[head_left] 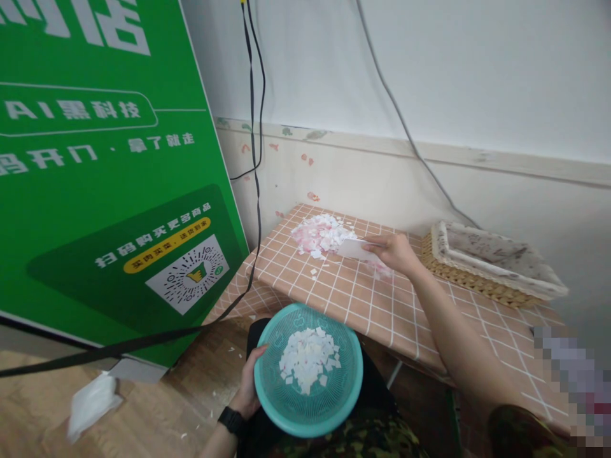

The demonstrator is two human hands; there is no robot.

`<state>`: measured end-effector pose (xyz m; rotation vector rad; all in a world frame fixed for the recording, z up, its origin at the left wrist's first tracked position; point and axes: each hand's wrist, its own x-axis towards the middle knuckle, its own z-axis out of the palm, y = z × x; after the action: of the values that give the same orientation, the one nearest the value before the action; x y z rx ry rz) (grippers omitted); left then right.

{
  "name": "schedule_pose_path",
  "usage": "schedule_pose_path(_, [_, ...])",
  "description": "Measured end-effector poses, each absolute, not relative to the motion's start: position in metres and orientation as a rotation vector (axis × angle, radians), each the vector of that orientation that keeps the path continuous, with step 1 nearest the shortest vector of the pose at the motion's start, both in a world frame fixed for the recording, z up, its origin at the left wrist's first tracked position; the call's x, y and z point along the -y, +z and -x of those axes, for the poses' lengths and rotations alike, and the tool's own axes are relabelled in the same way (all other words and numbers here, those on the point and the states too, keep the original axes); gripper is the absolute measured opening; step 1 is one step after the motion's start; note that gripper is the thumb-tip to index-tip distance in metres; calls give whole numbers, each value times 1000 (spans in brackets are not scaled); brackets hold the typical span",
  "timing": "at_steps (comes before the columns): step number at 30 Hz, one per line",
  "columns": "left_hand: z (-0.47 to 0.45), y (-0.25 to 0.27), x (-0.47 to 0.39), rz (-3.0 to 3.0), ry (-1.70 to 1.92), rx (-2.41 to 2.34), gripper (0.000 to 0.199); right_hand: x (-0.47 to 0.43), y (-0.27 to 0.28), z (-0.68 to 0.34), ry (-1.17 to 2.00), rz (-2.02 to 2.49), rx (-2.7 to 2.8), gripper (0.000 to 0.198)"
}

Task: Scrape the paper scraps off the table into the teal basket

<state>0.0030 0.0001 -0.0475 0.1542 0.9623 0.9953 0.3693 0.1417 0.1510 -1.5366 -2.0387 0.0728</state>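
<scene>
My left hand [250, 381] grips the left rim of a teal plastic basket [310, 420], held over my lap below the table's front edge. Inside lies a heap of small white paper pieces [310, 357]. Over the table, my right hand [392, 250] pinches a flat white card [354, 249], whose far end is against a pile of white and pinkish paper scraps [321, 234]. A few loose scraps lie in front of the pile. More pinkish scraps [380, 270] show just below my right hand, partly hidden by it.
A checked brown tablecloth [363, 299] covers the table along the wall. A lined wicker basket [482, 280] stands at the back right. Left rises a green cabinet [109, 191], with a black strap [191, 329] running across it. A white plastic bag [94, 404] lies on the floor.
</scene>
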Motion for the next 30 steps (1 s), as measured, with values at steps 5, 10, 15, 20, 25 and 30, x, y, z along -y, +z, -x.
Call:
schedule_pose_path(5, [-3, -48, 0, -152, 989, -948, 17, -137, 155, -367, 168, 1475, 2141, 23])
schedule_pose_path(10, [-4, -43, 1, -157, 1006, -958, 18, -124, 155, -370, 179, 1516, 2098, 24])
schedule_pose_path(15, [-10, -38, 6, -144, 1014, -940, 18, -100, 137, -354, -21, 1601, 2008, 29])
schedule_pose_path(20, [-15, -34, 13, -164, 943, -927, 20, -96, 128, -339, -120, 1552, 2006, 29])
schedule_pose_path(25, [-14, -35, 12, -199, 950, -898, 21, -120, 133, -331, 58, 1385, 2074, 26])
schedule_pose_path(30, [-14, -33, 11, -176, 933, -872, 22, -131, 141, -333, 229, 1300, 2192, 26])
